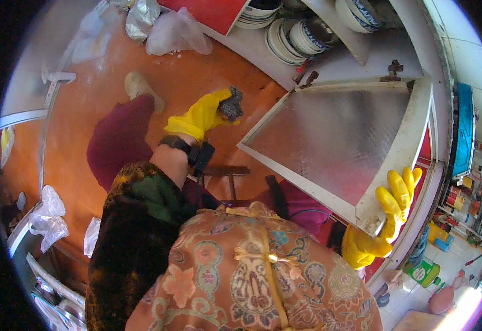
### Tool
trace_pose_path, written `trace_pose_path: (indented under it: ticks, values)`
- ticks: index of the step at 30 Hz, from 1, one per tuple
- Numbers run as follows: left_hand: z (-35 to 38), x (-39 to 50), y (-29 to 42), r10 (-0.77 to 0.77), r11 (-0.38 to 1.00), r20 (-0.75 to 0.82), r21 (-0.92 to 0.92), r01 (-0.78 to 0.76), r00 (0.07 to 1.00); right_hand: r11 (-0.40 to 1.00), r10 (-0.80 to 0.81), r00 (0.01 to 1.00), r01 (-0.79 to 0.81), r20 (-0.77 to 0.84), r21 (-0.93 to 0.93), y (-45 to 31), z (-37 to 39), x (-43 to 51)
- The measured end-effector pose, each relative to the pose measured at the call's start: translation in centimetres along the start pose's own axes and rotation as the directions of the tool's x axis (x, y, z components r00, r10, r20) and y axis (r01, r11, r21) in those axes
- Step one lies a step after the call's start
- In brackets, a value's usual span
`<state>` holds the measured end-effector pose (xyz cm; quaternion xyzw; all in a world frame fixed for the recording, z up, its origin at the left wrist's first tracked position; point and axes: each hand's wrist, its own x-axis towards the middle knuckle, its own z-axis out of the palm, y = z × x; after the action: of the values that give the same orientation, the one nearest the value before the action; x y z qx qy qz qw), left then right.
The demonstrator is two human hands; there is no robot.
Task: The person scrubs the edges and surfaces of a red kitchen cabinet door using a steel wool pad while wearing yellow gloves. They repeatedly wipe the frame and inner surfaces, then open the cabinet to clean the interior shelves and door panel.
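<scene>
My left hand, in a yellow rubber glove, is closed around a dark grey scouring pad. It is over the orange-brown floor, left of an open cabinet door. The door has a whitish frame and a translucent ribbed panel that looks smeared. My right hand, gloved in yellow too, grips the door's near right corner, fingers over its outer edge. Two rusty hinges show at the far side of the door. Whether the pad touches anything is hard to tell.
Stacked plates and bowls fill the cabinet shelves beyond the door. Plastic bags lie on the floor ahead. A low stool is between my legs. On the counter at right are a green bottle and a blue gas stove.
</scene>
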<state>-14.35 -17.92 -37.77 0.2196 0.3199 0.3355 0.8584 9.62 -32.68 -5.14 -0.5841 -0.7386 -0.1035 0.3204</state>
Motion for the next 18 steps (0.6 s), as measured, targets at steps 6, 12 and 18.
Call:
trace_pose_path:
  ticks: [6,12,18]
  values:
    - [6.8,-2.1,-0.4,0.321,0.512,0.377,0.703,-0.494,0.869,0.998,-0.057,0.998,0.057,0.024,0.005,0.3,-1.9,-2.6]
    - [11.5,-3.0,0.5,0.329,0.456,0.489,0.666,-0.590,0.808,0.999,-0.036,0.998,0.035,0.058,0.019,1.6,-3.1,-4.0]
    - [16.7,-2.2,0.6,0.076,0.963,0.123,0.249,-0.104,0.990,0.994,-0.046,0.998,0.050,-0.049,0.093,3.3,-3.5,-5.7]
